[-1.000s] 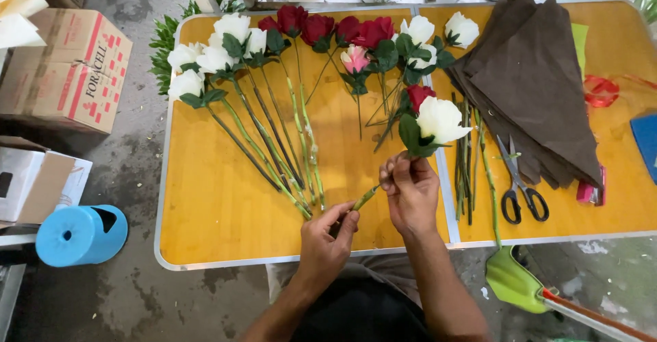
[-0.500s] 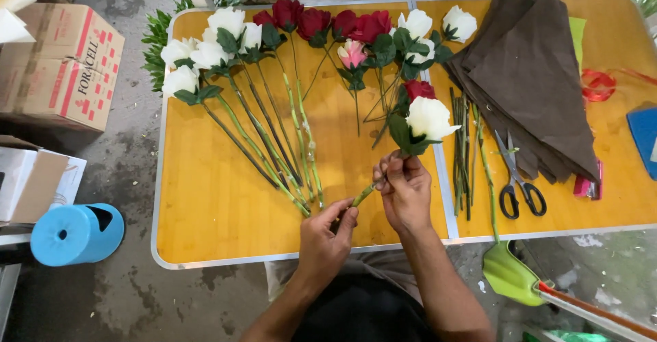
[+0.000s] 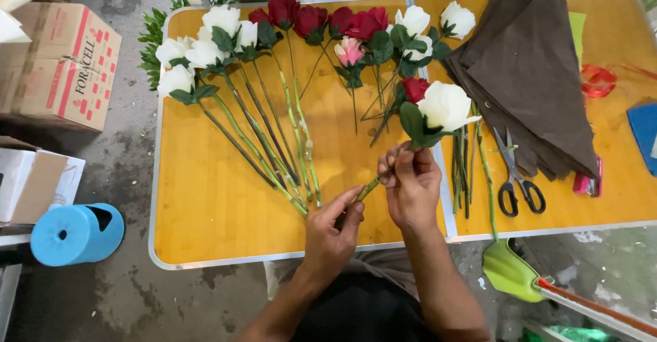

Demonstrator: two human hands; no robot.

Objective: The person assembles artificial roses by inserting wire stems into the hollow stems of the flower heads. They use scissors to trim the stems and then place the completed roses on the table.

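Pretty bright, even daylight, sharp all over. Only soft shadows under the fingers (image 3: 356,195) on the desk (image 3: 219,212); edges bend slightly.

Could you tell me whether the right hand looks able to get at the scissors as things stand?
Probably not at once: the right hand is holding the white rose. The scissors lie uncovered on the table just to its right.

On the table (image 3: 205,212) we found roses (image 3: 260,48) fanned at left, folded paper (image 3: 534,68) at right, scissors (image 3: 517,178) before it; boxes (image 3: 58,65) and a cylinder (image 3: 75,232) stood left of the table.
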